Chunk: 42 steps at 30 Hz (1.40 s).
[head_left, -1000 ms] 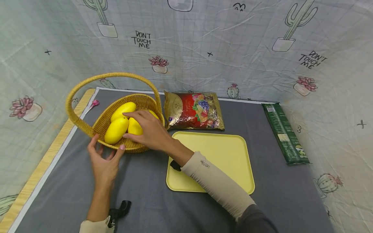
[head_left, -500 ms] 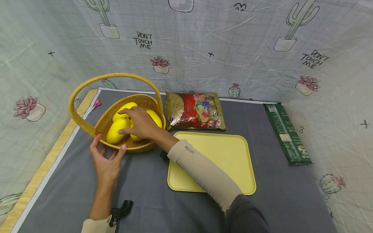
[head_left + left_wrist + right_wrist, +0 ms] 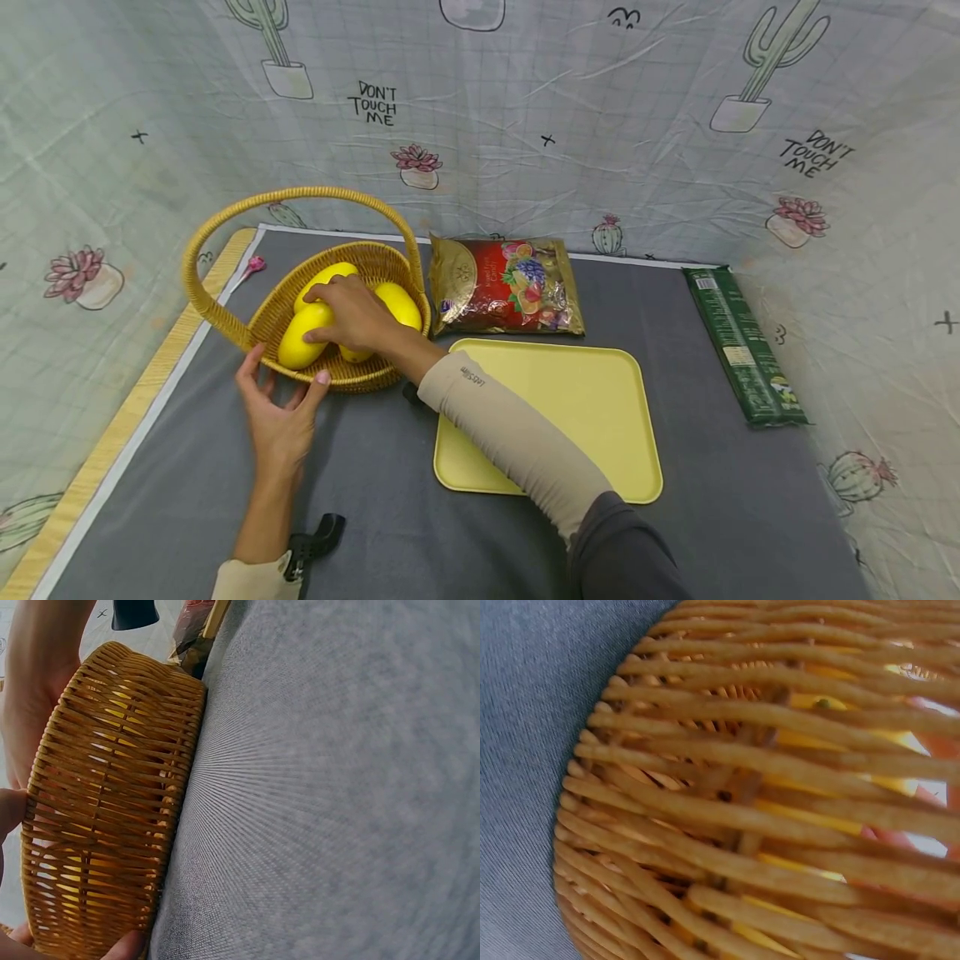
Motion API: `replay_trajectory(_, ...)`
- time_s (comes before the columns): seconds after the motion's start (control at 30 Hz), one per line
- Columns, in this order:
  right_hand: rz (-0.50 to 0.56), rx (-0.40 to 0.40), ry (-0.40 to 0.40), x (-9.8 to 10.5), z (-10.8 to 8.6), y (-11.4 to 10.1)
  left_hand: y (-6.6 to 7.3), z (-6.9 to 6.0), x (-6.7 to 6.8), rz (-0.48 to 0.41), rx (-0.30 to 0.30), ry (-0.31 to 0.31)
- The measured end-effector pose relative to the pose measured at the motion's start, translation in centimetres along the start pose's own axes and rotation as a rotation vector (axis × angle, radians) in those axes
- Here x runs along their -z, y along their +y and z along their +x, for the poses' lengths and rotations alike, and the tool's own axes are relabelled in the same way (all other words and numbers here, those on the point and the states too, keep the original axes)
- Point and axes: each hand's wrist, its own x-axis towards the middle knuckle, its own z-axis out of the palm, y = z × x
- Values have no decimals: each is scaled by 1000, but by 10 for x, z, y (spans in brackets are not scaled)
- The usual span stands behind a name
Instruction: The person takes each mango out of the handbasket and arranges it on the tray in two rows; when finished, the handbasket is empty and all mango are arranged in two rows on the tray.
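Observation:
The yellow wicker basket (image 3: 367, 385), with its tall arched handle, holds several yellow mangoes. My left hand (image 3: 279, 425) grips the near rim; in the left wrist view, fingertips (image 3: 126, 945) lie against the woven wall. Inside the basket, my right hand (image 3: 352, 312) curls its thumb and fingers about the upper end of the front-left mango (image 3: 300, 346). Another mango (image 3: 330, 273) lies behind, one mango (image 3: 401, 307) sits at the right, and part of one (image 3: 354, 354) shows under my palm. Weave fills the right wrist view, with yellow showing through; the right fingertips are partly hidden.
A yellow tray (image 3: 555, 417) lies right of the basket, under my right forearm. Behind it rests a red and gold candy bag (image 3: 506, 287). A green packet (image 3: 742, 350) lies at the far right, and a pink-tipped stick (image 3: 255, 265) lies left of the basket.
My right hand has shifted left over the mangoes, uncovering the right-hand mango and reaching onto the front-left one. My left hand stays on the rim. The head view has turned slightly.

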Motion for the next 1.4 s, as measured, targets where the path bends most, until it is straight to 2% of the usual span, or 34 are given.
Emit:
replay_trajectory(0.23, 31, -1, 51, 2, -5, 2, -1, -1, -1, -4, 3, -6)
replay_trajectory(0.47, 131, -2, 151, 8, -17, 5, 0, -1, -2, -6, -2, -7)
replay_trajectory(0.8, 329, -16, 345, 23, -48, 6, 1, -1, -2, 11, 4, 2)
replay_trajectory(1.2, 573, 24, 448, 35, -89, 24, 1, 0, -1, -1, 0, -6)
replay_trajectory(1.4, 636, -15, 463, 42, -109, 38, 1, -1, 1, -2, 7, -1)
